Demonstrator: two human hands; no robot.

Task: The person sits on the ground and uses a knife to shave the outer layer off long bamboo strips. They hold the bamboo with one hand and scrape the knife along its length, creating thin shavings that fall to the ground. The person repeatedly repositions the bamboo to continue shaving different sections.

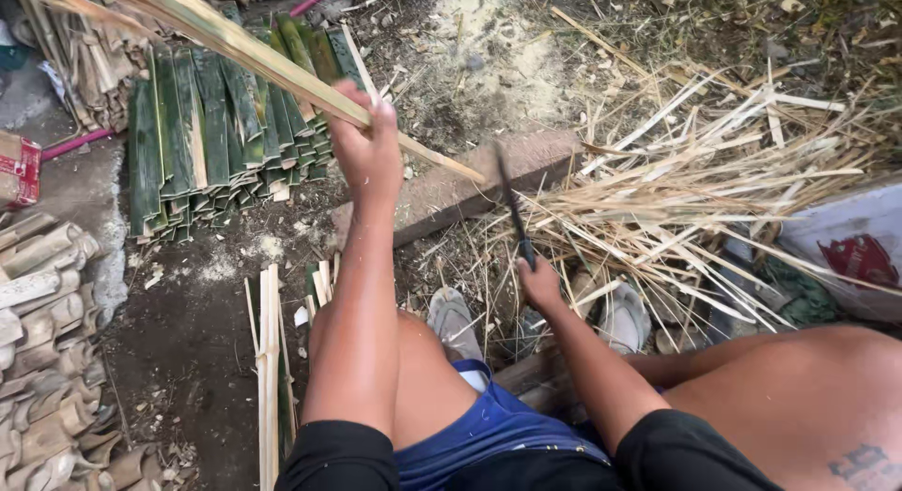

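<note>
Across the upper left of the frame runs a long split bamboo strip [282, 73], slanting from the top edge down toward the centre, where its lower end reaches a flat wooden block [470, 186] lying on the dirt. The left hand [368, 148] is clamped around the strip partway along, fingers wrapped over it and thumb beneath. The right hand [537, 282] sits lower, right of centre, closed on the handle of a dark knife [512, 209] whose blade points up toward the strip's lower end; blade and bamboo look just apart, though motion blur makes that hard to judge. To do this well, I judge the strip wants its end steadied against the block, the grip kept well above the blade's path, and the edge driven along the grain and away from the legs — a twisted blade would run out of the fibre and thin the strip unevenly. Short, controlled strokes suit a piece this slender. Below the hands, sandalled feet [451, 317] rest among shavings. Right of centre spreads a loose heap of pale offcuts [714, 181]; at the upper left lies a neat stack of green slats [216, 134], and a few finished sticks [271, 359] lie by the left knee — all well clear of the knife.
</note>
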